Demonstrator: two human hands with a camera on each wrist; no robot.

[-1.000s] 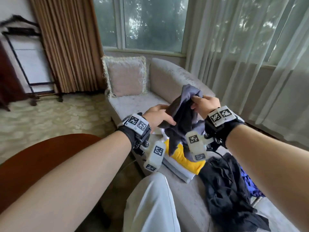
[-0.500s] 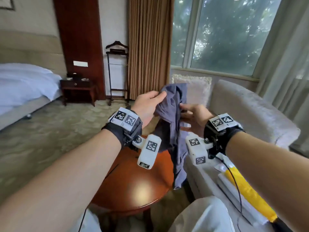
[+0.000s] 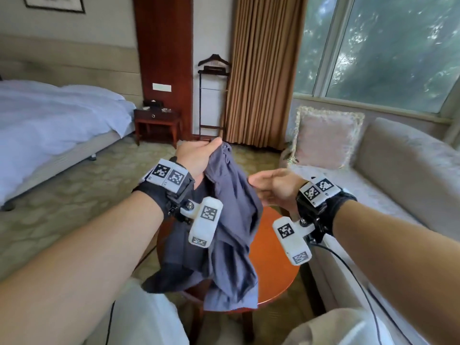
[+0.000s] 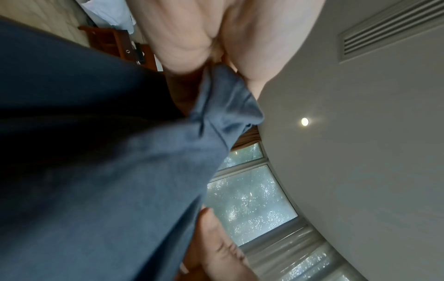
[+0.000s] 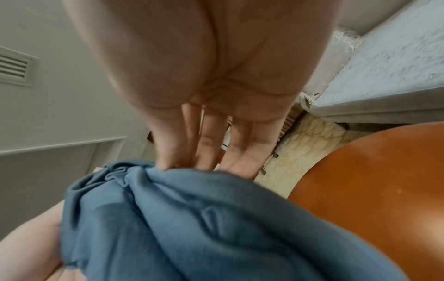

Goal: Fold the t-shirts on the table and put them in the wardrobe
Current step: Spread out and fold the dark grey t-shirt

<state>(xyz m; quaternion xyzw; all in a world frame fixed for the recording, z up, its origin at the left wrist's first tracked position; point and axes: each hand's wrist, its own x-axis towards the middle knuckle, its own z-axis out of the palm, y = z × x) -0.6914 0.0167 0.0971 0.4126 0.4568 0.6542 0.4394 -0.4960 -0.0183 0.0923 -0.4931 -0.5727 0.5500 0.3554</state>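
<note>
The left hand (image 3: 196, 158) is raised at chest height, knuckles toward the head camera, with fingers and thumb curled round a bunched upper edge of the blue-grey t-shirt (image 3: 224, 220). The left wrist view confirms the pinch: cloth emerges from between thumb and fingers.

The right hand (image 3: 271, 186) sits just beside the garment at mid-height, palm turned inward. In the right wrist view its fingers (image 5: 242, 152) are extended and nearly straight, tips touching a gathered ridge of the fabric; no closed grip is visible there.

The t-shirt hangs crumpled from the left hand, its lower folds draping down over the near edge of the round wooden table (image 3: 271, 270). It is not spread flat and no fold has been made.

Judged step: the garment is being sorted out in the air before folding. The next move calls for the right hand to find a second corner or shoulder seam, take hold, and draw the shirt open so it can be laid flat on the table.

Further out are a sofa (image 3: 398, 170) with a cushion (image 3: 326, 138), and a bed (image 3: 49, 115).
</note>
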